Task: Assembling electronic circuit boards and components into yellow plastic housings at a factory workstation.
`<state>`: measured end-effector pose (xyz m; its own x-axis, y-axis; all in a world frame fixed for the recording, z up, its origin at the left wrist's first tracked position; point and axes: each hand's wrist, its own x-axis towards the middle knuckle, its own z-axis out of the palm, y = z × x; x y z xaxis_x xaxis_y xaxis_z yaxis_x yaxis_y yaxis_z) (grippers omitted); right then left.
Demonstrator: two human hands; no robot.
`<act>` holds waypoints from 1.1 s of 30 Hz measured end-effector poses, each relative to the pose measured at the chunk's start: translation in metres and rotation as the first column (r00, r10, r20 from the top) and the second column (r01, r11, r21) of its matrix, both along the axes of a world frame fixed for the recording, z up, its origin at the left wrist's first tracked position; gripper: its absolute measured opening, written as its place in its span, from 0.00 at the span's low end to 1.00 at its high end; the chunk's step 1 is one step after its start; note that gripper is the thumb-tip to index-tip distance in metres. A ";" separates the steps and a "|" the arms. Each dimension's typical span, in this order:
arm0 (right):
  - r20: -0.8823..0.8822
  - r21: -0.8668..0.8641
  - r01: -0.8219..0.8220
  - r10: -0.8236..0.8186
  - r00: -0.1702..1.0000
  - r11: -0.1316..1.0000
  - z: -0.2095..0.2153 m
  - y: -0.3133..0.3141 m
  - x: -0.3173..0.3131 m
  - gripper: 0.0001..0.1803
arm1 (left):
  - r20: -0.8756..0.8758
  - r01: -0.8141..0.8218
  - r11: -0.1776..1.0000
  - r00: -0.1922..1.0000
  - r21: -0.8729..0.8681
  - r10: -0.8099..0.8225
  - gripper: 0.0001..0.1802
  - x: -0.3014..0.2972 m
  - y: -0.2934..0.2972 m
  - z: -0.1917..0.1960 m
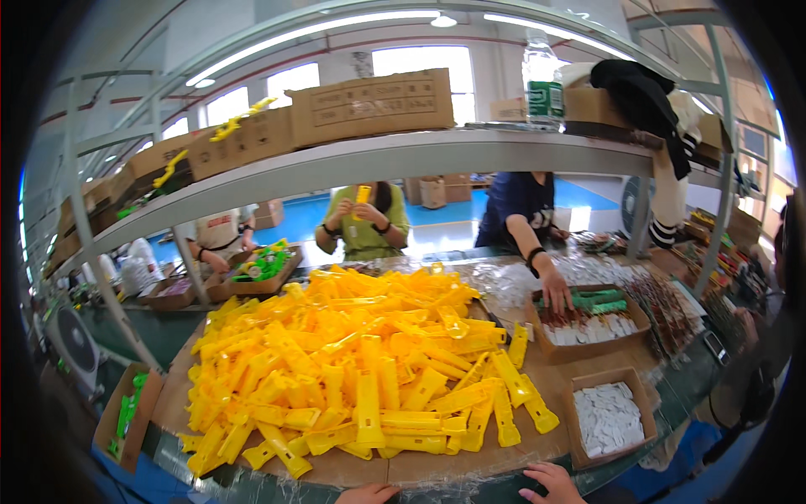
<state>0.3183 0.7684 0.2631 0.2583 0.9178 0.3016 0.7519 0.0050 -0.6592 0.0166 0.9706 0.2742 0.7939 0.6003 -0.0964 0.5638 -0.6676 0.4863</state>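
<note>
A big heap of yellow plastic parts (353, 361) covers the cardboard-lined table (554, 378) in front of me. My left hand (368, 494) rests at the table's near edge, fingers curled, just below the heap. Further right on the same edge lies my right hand (550, 483), fingers spread, holding nothing. It is nearest the small cardboard box of white pieces (609, 417).
Across the table a person's hand (554, 290) reaches into a box of green and white pieces (588, 319). Another person in green (363, 220) holds a yellow part. An overhead shelf (403, 155) carries cardboard boxes and a water bottle (544, 84). A fan (75, 344) stands at left.
</note>
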 end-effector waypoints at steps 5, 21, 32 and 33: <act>0.368 -0.161 0.098 -0.032 0.929 0.982 -0.022 -0.004 0.003 0.39 | 0.064 0.308 0.924 0.942 0.227 -0.329 0.37 -0.013 -0.020 -0.022; 0.375 -0.136 0.094 -0.036 0.926 0.986 -0.023 0.004 0.005 0.38 | -0.032 0.345 0.885 0.935 0.314 -0.353 0.37 -0.022 -0.014 -0.050; 0.431 -0.181 0.121 -0.032 0.902 0.976 -0.029 0.006 0.001 0.38 | -0.039 0.340 0.904 0.939 0.258 -0.342 0.35 -0.023 -0.015 -0.052; 0.425 -0.198 0.130 -0.034 0.905 0.972 -0.030 0.007 0.002 0.38 | -0.067 0.345 0.901 0.938 0.261 -0.340 0.36 -0.022 -0.016 -0.052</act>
<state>0.3202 0.7754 0.2330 0.2301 0.9536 0.1941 0.9486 -0.1752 -0.2636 -0.0058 0.9549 0.2217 0.9549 0.2968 0.0111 0.2842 -0.9239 0.2563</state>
